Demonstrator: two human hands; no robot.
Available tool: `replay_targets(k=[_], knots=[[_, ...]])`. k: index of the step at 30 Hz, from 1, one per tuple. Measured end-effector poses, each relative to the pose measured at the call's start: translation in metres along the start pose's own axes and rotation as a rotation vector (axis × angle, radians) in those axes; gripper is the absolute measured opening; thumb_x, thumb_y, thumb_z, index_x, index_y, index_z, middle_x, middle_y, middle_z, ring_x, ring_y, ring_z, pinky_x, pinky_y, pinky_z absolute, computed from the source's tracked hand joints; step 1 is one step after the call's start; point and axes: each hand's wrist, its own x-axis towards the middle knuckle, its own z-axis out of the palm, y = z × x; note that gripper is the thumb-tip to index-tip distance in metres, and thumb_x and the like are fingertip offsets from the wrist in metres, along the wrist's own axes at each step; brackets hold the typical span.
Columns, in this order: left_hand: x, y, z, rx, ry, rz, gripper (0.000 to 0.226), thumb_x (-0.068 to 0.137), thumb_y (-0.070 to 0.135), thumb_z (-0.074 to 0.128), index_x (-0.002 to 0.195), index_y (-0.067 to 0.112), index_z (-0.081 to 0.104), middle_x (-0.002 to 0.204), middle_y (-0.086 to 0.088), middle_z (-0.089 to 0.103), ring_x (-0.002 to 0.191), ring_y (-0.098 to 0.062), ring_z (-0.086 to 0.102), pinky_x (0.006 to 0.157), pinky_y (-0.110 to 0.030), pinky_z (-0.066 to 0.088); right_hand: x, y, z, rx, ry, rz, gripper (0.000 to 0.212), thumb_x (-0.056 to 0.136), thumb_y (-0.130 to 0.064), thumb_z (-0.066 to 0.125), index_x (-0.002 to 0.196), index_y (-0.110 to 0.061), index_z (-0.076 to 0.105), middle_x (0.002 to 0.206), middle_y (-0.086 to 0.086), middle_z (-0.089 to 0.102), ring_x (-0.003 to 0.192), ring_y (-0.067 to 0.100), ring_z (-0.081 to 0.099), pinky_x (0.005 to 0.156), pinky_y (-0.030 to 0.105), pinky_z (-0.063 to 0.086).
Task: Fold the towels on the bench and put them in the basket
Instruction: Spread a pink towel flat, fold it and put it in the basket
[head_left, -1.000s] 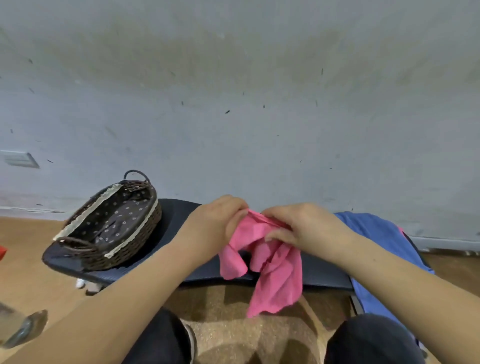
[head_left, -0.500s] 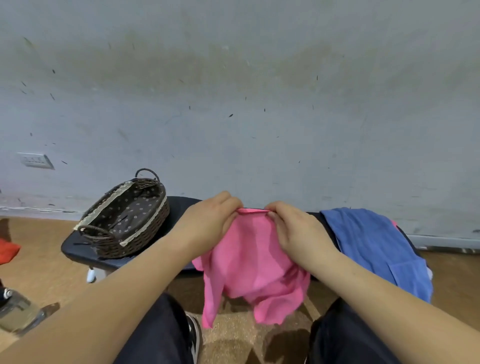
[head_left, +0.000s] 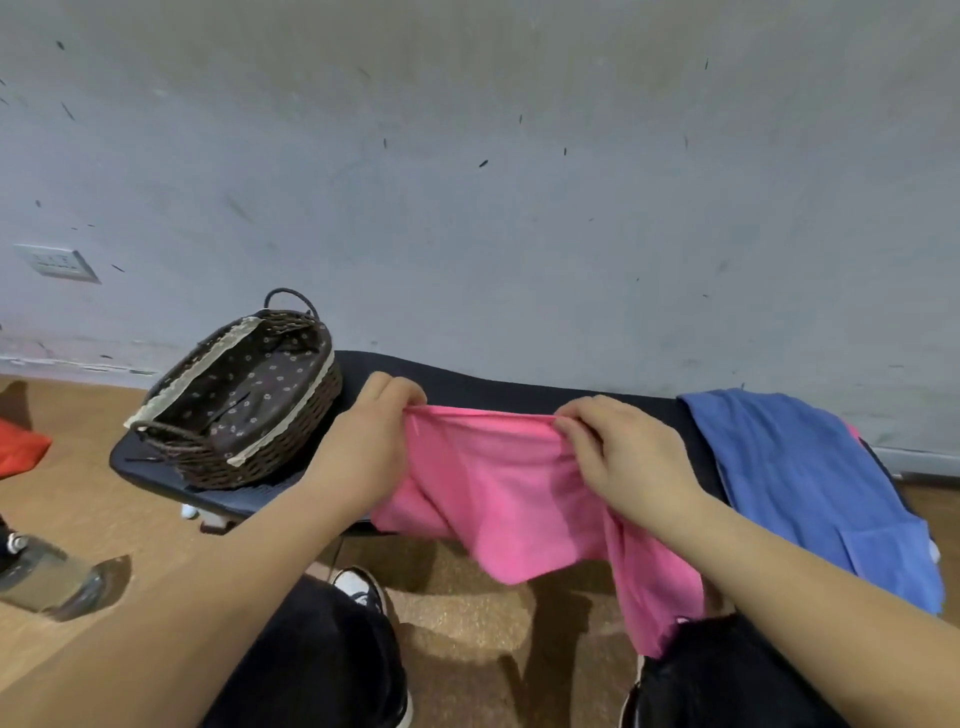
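Observation:
A pink towel (head_left: 498, 493) hangs stretched between my hands over the front of the dark bench (head_left: 519, 395). My left hand (head_left: 369, 447) pinches its top edge at the left. My right hand (head_left: 623, 457) pinches the same edge at the right. The towel's lower part droops past the bench edge onto my right knee. A brown wicker basket (head_left: 311, 384) with a dotted dark lining stands on the bench's left end and holds nothing. A blue towel (head_left: 810, 478) lies crumpled on the bench's right end, with a bit of pink showing behind it.
A grey wall rises right behind the bench. The floor is tan; an orange-red item (head_left: 21, 447) lies at the far left and a clear bottle (head_left: 47, 577) at the lower left. My knees and a shoe (head_left: 358, 587) are below the bench's front edge.
My hands have moved apart along the pink towel's top edge, spreading it from a bunched clump into a wide sheet. The view has shifted left and down a little.

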Motion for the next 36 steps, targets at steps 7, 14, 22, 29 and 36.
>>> replay_targets(k=[7, 14, 22, 29, 36], knots=[[0.087, -0.075, 0.037, 0.34, -0.191, -0.091, 0.024, 0.103, 0.049, 0.039, 0.104, 0.029, 0.053, 0.091, 0.006, 0.065, 0.083, -0.026, 0.064, 0.07, -0.039, 0.049, 0.079, 0.048, 0.092, -0.243, -0.186, 0.12, 0.022, 0.106, -0.043, 0.042, 0.113, -0.03, 0.058, 0.086, -0.006, 0.07, 0.079, 0.026, 0.067, 0.06, 0.033, 0.042], [0.134, -0.15, 0.109, 0.546, -0.25, -0.061, 0.015, 0.095, 0.014, 0.056, 0.108, 0.023, 0.055, 0.092, 0.001, 0.055, 0.084, -0.024, 0.056, 0.058, -0.038, 0.04, 0.126, 0.084, 0.183, -0.194, -0.445, 0.284, 0.037, 0.102, -0.054, 0.044, 0.104, -0.02, 0.059, 0.086, 0.003, 0.069, 0.083, 0.03, 0.065, 0.065, 0.035, 0.044], [0.085, -0.107, 0.126, 0.408, -0.222, -0.073, 0.029, 0.086, 0.024, 0.06, 0.113, 0.015, 0.065, 0.115, -0.006, 0.061, 0.105, -0.033, 0.057, 0.085, -0.042, 0.047, 0.104, 0.064, 0.163, -0.079, -0.403, 0.268, 0.031, 0.1, -0.04, 0.053, 0.123, -0.022, 0.062, 0.118, 0.0, 0.056, 0.111, 0.024, 0.056, 0.086, 0.039, 0.051], [0.064, -0.091, 0.138, 0.328, -0.542, -0.318, 0.074, 0.095, 0.066, 0.038, 0.156, 0.03, 0.017, 0.166, -0.022, 0.0, 0.151, -0.047, 0.002, 0.123, -0.056, 0.01, 0.043, 0.031, 0.156, -0.018, -0.701, 0.199, 0.062, 0.102, -0.052, 0.04, 0.156, -0.023, 0.034, 0.165, 0.009, 0.024, 0.156, 0.029, 0.008, 0.126, 0.042, 0.015], [0.088, -0.122, 0.143, 0.237, -0.37, -0.311, 0.075, 0.077, 0.077, 0.039, 0.141, 0.038, 0.036, 0.165, -0.024, 0.006, 0.153, -0.044, -0.001, 0.122, -0.058, 0.006, 0.041, 0.046, 0.18, -0.152, -0.759, 0.285, 0.076, 0.097, -0.072, 0.012, 0.16, -0.037, -0.009, 0.166, -0.005, -0.027, 0.15, 0.027, -0.034, 0.122, 0.053, -0.017]])
